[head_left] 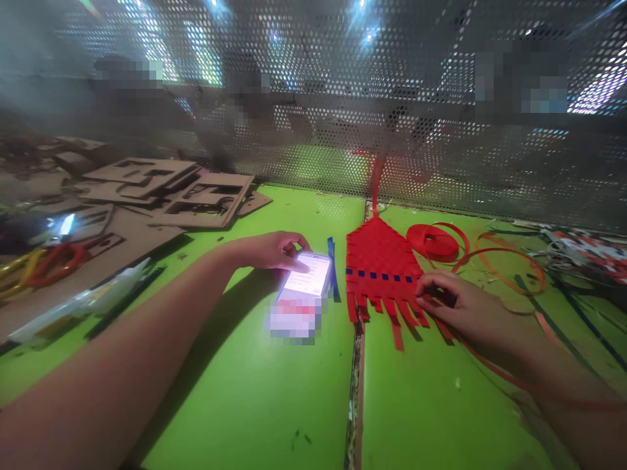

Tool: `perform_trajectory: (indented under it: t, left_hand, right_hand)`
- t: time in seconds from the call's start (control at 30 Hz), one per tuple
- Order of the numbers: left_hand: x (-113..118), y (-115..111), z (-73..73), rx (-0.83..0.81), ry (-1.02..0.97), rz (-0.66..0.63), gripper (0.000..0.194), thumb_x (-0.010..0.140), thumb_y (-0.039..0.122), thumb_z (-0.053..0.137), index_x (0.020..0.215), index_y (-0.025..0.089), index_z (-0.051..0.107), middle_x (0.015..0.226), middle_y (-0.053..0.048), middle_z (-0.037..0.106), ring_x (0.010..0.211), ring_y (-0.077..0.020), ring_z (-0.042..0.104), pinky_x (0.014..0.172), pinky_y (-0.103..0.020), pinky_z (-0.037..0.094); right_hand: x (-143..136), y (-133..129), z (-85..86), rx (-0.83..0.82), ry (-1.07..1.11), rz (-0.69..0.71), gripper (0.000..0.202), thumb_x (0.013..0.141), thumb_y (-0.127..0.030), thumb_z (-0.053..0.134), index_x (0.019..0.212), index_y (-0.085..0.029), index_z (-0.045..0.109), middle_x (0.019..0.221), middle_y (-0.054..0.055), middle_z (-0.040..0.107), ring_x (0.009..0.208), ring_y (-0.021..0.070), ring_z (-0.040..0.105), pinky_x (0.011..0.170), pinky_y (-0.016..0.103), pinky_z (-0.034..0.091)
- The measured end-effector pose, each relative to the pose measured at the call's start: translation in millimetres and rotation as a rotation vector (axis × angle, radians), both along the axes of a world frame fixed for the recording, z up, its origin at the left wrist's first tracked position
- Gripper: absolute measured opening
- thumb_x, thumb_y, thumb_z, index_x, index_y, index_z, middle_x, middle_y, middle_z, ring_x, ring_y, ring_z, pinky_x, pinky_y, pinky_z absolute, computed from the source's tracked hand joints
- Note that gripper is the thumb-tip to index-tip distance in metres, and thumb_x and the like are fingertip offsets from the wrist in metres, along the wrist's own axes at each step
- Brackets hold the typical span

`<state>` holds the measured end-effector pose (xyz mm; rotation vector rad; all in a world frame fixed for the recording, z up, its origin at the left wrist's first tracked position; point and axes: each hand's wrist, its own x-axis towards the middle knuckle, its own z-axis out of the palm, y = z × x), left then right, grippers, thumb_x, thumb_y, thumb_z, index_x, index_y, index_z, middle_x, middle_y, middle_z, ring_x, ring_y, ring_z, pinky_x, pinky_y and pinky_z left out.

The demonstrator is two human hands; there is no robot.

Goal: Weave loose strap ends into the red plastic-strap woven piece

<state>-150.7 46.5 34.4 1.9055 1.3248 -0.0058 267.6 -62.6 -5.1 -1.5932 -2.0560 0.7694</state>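
Observation:
A lit smartphone [306,277] is at the middle of the green tabletop, its lower part blurred out. My left hand [274,251] is at its upper left edge, thumb over the screen and fingers curled by the top. To the right lies a red woven strip piece [379,248], pointed at the far end, with one blue strip through it and loose ends hanging toward me. My right hand [445,297] pinches its lower right edge between thumb and fingers. A short blue strip [334,271] lies between phone and weaving.
A coil of red strap [434,241] and orange loops lie behind my right hand. At left are cut cardboard pieces [196,196], orange-handled scissors [56,264] and a clear packet [83,303]. A perforated metal screen [313,117] borders the back. A gap [356,391] splits the tabletop.

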Motion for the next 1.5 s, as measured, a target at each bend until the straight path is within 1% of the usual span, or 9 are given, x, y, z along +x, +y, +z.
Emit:
perform_trajectory:
  t: [0.23, 0.4, 0.47, 0.57, 0.8, 0.9, 1.03, 1.27, 1.5]
  left_hand:
    - [-0.4, 0.2, -2.3, -0.005, -0.030, -0.003, 0.075, 0.087, 0.071, 0.068, 0.142, 0.020, 0.061, 0.101, -0.012, 0.078, 0.082, -0.0264, 0.074, 0.073, -0.035, 0.055]
    - [8.1, -9.3, 8.5, -0.010, 0.054, 0.042, 0.087, 0.092, 0.084, 0.050, 0.150, 0.020, 0.058, 0.105, -0.018, 0.078, 0.088, -0.0315, 0.075, 0.069, -0.036, 0.054]
    - [14.5, -17.2, 15.2, -0.016, 0.134, 0.012, 0.094, 0.088, 0.086, 0.056, 0.156, 0.021, 0.051, 0.119, -0.019, 0.076, 0.093, -0.0314, 0.075, 0.072, -0.035, 0.055]
    - [24.3, -29.0, 22.4, 0.050, 0.241, -0.069, 0.115, 0.076, 0.083, 0.072, 0.166, 0.020, 0.038, 0.124, -0.020, 0.074, 0.102, -0.0346, 0.073, 0.079, -0.037, 0.055]
    - [30.8, -37.2, 24.5, 0.089, 0.297, -0.091, 0.121, 0.076, 0.088, 0.067, 0.168, 0.017, 0.032, 0.129, -0.022, 0.072, 0.111, -0.0378, 0.069, 0.082, -0.038, 0.054]
    - [29.6, -34.3, 21.3, 0.093, 0.258, -0.072, 0.112, 0.081, 0.086, 0.063, 0.167, 0.020, 0.037, 0.133, -0.021, 0.072, 0.112, -0.0373, 0.070, 0.084, -0.039, 0.055]
    - [31.2, -25.9, 9.2, 0.203, 0.107, 0.086, 0.075, 0.101, 0.075, 0.040, 0.147, 0.019, 0.061, 0.140, -0.020, 0.070, 0.117, -0.0348, 0.070, 0.087, -0.039, 0.056]
    - [33.9, -17.1, -6.2, 0.227, 0.094, 0.159, 0.066, 0.097, 0.072, 0.050, 0.126, 0.015, 0.069, 0.115, -0.020, 0.076, 0.090, -0.0275, 0.072, 0.070, -0.034, 0.052]
    - [26.9, -13.5, -1.7, 0.187, 0.067, 0.148, 0.063, 0.099, 0.071, 0.049, 0.129, 0.019, 0.067, 0.123, -0.019, 0.074, 0.100, -0.0301, 0.072, 0.078, -0.037, 0.055]
  right_hand:
    - [-3.6, -3.4, 3.0, 0.006, 0.007, -0.029, 0.025, 0.096, -0.051, 0.070, 0.102, -0.028, 0.074, 0.110, 0.007, 0.076, 0.093, 0.0269, 0.070, 0.078, 0.038, 0.053]
    - [-4.7, -1.7, 6.6, 0.016, -0.016, -0.003, 0.026, 0.096, -0.052, 0.069, 0.100, -0.026, 0.074, 0.107, 0.008, 0.076, 0.092, 0.0267, 0.069, 0.077, 0.037, 0.053]
    - [-4.2, -1.0, 7.2, 0.018, -0.032, 0.005, 0.026, 0.096, -0.051, 0.069, 0.101, -0.026, 0.073, 0.107, 0.007, 0.076, 0.091, 0.0264, 0.069, 0.078, 0.038, 0.052]
    - [-2.7, 0.2, 6.0, 0.013, -0.029, 0.016, 0.028, 0.097, -0.053, 0.069, 0.102, -0.026, 0.073, 0.108, 0.008, 0.076, 0.092, 0.0268, 0.069, 0.077, 0.038, 0.052]
    - [-1.4, 1.5, 5.5, 0.029, -0.043, 0.030, 0.028, 0.096, -0.054, 0.069, 0.099, -0.027, 0.073, 0.106, 0.008, 0.075, 0.087, 0.0267, 0.068, 0.074, 0.038, 0.052]
    - [-2.0, 1.8, 6.2, 0.026, -0.030, 0.024, 0.027, 0.096, -0.053, 0.069, 0.100, -0.027, 0.074, 0.106, 0.008, 0.075, 0.090, 0.0269, 0.069, 0.079, 0.039, 0.053]
    - [-0.7, 2.3, 4.0, 0.018, -0.025, 0.027, 0.025, 0.095, -0.051, 0.070, 0.099, -0.027, 0.074, 0.106, 0.008, 0.075, 0.089, 0.0268, 0.069, 0.078, 0.039, 0.052]
    - [-2.5, 0.1, 1.7, 0.033, -0.006, 0.014, 0.023, 0.097, -0.050, 0.069, 0.100, -0.027, 0.073, 0.106, 0.007, 0.075, 0.090, 0.0256, 0.068, 0.078, 0.038, 0.052]
    - [-5.6, -2.7, 5.0, 0.014, 0.002, -0.036, 0.027, 0.096, -0.054, 0.070, 0.100, -0.027, 0.073, 0.106, 0.006, 0.076, 0.086, 0.0249, 0.068, 0.074, 0.036, 0.050]
